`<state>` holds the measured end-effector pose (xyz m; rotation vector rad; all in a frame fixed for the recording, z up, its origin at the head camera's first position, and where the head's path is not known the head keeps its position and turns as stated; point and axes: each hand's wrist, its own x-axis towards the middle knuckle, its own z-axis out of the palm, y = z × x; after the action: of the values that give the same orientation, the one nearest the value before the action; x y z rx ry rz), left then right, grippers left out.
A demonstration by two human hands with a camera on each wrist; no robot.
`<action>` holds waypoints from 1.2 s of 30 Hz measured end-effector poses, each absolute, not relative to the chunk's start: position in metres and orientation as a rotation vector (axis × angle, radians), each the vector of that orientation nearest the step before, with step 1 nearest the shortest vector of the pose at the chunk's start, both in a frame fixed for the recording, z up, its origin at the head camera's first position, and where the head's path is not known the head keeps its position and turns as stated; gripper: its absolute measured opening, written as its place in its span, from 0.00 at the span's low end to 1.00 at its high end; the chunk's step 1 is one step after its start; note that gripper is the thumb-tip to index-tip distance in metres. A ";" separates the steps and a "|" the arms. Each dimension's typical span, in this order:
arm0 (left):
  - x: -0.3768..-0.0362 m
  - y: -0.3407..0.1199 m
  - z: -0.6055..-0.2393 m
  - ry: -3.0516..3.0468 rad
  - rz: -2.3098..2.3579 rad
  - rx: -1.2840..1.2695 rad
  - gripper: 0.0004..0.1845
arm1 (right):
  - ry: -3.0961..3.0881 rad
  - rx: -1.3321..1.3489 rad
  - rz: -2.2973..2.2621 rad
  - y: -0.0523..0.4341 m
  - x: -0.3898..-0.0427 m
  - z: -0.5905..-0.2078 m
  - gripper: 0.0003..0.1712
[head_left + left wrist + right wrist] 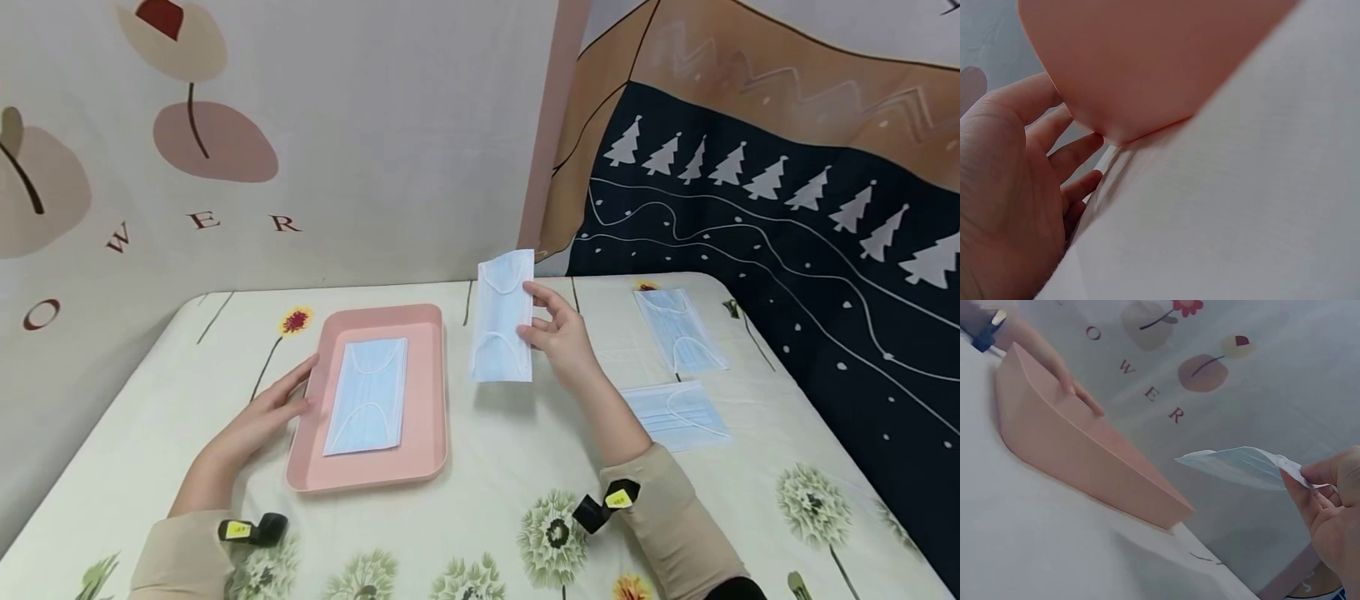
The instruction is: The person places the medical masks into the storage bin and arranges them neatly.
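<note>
My right hand (561,337) pinches a light blue face mask (502,317) by its right edge, in the air beside the tray. In the right wrist view the thumb and fingers grip one end of the mask (1241,467), which stretches out sideways. Against the left side of a pink tray (423,400) rests my left hand (266,417), its fingers touching the rim and outer wall. The left wrist view has those extended fingers along the tray wall (1147,69). Inside the tray lies another face mask (366,396), flat with its ear loops uppermost.
Two more face masks lie on the right of the table, one farther back (681,329) and one nearer (678,415), partly behind my right forearm. A flower-print cloth (480,517) covers the table. Printed curtains (420,150) hang behind it and along its right side.
</note>
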<state>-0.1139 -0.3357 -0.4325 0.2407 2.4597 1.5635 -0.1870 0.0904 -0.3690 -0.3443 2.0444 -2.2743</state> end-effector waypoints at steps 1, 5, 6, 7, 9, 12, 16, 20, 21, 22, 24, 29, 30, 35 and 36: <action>-0.114 -0.336 -0.432 2.459 1.563 0.238 0.38 | 2.026 -0.348 -2.284 0.087 -0.186 -0.369 0.36; -0.114 -0.336 -0.431 2.454 1.565 0.242 0.38 | 1.970 -0.363 -2.303 0.073 -0.183 -0.371 0.36; -0.114 -0.336 -0.432 2.453 1.565 0.243 0.38 | 1.960 -0.364 -2.306 0.070 -0.183 -0.372 0.36; -0.114 -0.336 -0.432 2.453 1.567 0.245 0.38 | 1.947 -0.368 -2.311 0.067 -0.182 -0.373 0.36; -0.115 -0.336 -0.432 2.454 1.564 0.240 0.38 | 1.928 -0.377 -2.317 0.060 -0.180 -0.374 0.36; -0.115 -0.337 -0.434 2.462 1.557 0.232 0.38 | 1.921 -0.382 -2.312 0.050 -0.178 -0.376 0.35; -0.116 -0.337 -0.434 2.469 1.546 0.221 0.39 | 1.914 -0.378 -2.302 0.037 -0.176 -0.378 0.35; -0.115 -0.336 -0.433 2.471 1.545 0.215 0.39 | 1.893 -0.388 -2.291 0.025 -0.173 -0.379 0.35; -0.115 -0.336 -0.432 2.472 1.546 0.218 0.39 | 1.886 -0.393 -2.288 0.022 -0.172 -0.379 0.36; -0.114 -0.336 -0.432 2.473 1.550 0.221 0.39 | 1.874 -0.398 -2.290 0.019 -0.172 -0.379 0.36; -0.114 -0.335 -0.431 2.474 1.560 0.232 0.39 | 1.855 -0.407 -2.293 0.013 -0.169 -0.379 0.36; -0.113 -0.336 -0.430 2.465 1.587 0.245 0.39 | 1.818 -0.423 -2.281 -0.002 -0.164 -0.381 0.36; -0.113 -0.336 -0.430 2.464 1.588 0.245 0.39 | 1.813 -0.426 -2.277 -0.005 -0.163 -0.382 0.36; -0.114 -0.336 -0.431 2.458 1.592 0.253 0.39 | 1.761 -0.423 -2.267 -0.020 -0.157 -0.385 0.36; -0.114 -0.336 -0.431 2.458 1.593 0.256 0.39 | 1.750 -0.418 -2.267 -0.023 -0.155 -0.385 0.36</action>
<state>-0.1137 -0.3357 -0.4310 0.2561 2.4576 1.5925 -0.1555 -0.0234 -0.3848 -0.4182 1.7498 -2.2672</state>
